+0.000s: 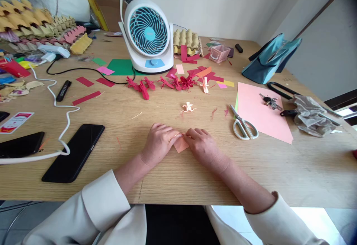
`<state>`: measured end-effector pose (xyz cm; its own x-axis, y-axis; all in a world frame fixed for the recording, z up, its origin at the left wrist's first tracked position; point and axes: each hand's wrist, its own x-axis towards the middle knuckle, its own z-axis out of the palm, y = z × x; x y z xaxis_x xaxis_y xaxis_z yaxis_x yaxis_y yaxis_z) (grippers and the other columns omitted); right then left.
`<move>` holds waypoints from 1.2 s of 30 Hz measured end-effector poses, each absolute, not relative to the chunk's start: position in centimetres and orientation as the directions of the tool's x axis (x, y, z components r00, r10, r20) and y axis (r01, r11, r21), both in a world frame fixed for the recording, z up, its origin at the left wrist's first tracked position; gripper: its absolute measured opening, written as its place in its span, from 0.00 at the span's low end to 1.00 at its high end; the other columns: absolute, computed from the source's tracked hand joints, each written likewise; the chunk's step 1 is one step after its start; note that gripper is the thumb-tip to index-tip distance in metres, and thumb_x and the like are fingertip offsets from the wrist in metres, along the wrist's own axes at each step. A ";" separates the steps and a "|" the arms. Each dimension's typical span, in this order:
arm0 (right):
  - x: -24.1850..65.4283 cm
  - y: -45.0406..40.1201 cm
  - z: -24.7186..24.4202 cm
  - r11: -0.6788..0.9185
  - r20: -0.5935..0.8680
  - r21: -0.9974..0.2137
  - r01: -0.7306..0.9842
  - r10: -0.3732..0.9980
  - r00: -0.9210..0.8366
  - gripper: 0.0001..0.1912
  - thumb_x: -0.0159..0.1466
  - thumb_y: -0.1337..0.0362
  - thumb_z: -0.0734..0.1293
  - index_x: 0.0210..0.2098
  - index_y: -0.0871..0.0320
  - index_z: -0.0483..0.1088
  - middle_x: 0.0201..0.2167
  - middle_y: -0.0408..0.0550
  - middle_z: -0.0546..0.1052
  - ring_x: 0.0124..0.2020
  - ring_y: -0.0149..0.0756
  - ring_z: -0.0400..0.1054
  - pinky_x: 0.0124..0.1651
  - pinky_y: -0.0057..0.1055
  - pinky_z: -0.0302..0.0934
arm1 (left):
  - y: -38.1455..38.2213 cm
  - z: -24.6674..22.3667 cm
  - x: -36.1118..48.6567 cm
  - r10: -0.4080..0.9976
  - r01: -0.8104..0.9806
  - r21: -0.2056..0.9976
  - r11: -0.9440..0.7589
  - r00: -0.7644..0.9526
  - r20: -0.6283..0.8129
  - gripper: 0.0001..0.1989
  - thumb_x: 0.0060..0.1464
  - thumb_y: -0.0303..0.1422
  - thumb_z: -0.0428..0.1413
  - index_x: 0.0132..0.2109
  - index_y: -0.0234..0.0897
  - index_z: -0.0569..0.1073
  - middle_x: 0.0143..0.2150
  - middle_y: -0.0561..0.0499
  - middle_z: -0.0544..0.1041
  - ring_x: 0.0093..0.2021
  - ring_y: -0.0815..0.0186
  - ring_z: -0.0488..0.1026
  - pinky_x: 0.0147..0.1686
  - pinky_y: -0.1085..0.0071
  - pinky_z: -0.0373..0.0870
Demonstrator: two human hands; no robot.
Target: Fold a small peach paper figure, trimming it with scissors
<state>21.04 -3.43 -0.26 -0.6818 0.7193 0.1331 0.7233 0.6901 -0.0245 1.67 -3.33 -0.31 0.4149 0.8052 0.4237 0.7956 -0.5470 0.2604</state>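
A small piece of orange-pink paper (pixel 181 145) lies on the table between my hands, its upper edge pinched and partly hidden by my fingers. My left hand (pixel 161 141) grips it from the left with thumb and fingers together. From the right, my right hand (pixel 203 146) pinches the same piece, its fingertips close to the left ones. Just beyond them sits a pale peach folded paper figure (pixel 189 107). Farther back stands another pale folded figure (pixel 205 85), beside a row of red folded paper figures (pixel 176 83).
White-handled scissors (pixel 244 125) and a pink sheet (pixel 262 111) with keys (pixel 270 102) lie to the right. A white fan (pixel 149 33) stands at the back. Red paper strips (pixel 86 98), a black marker (pixel 64 90), a phone (pixel 74 154) and a white cable (pixel 60 105) lie left.
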 end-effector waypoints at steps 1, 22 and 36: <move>21.0 -3.4 -0.2 0.689 0.133 -0.022 0.725 0.720 -0.681 0.12 0.69 0.71 0.59 0.47 0.60 0.72 0.40 0.54 0.73 0.37 0.40 0.63 0.39 0.36 0.54 | -3.3 -0.3 1.7 0.803 0.793 0.264 -0.549 0.414 0.428 0.14 0.65 0.34 0.52 0.32 0.38 0.77 0.27 0.53 0.77 0.32 0.66 0.72 0.41 0.66 0.61; 21.0 -3.5 0.2 0.685 0.091 -0.019 0.729 0.727 -0.681 0.09 0.66 0.73 0.61 0.43 0.62 0.72 0.40 0.52 0.73 0.37 0.40 0.62 0.40 0.36 0.55 | -2.8 0.4 0.9 0.897 0.688 0.576 -0.442 0.323 0.302 0.26 0.69 0.34 0.38 0.29 0.36 0.74 0.26 0.51 0.75 0.30 0.66 0.72 0.34 0.70 0.64; 21.4 -3.6 0.2 0.720 0.114 -0.072 0.690 0.694 -0.711 0.12 0.68 0.73 0.60 0.47 0.62 0.71 0.42 0.54 0.73 0.39 0.40 0.63 0.42 0.35 0.58 | -3.1 -1.4 1.7 0.876 0.597 0.649 -0.471 0.235 0.420 0.09 0.63 0.30 0.53 0.42 0.36 0.79 0.37 0.49 0.80 0.39 0.65 0.75 0.40 0.68 0.71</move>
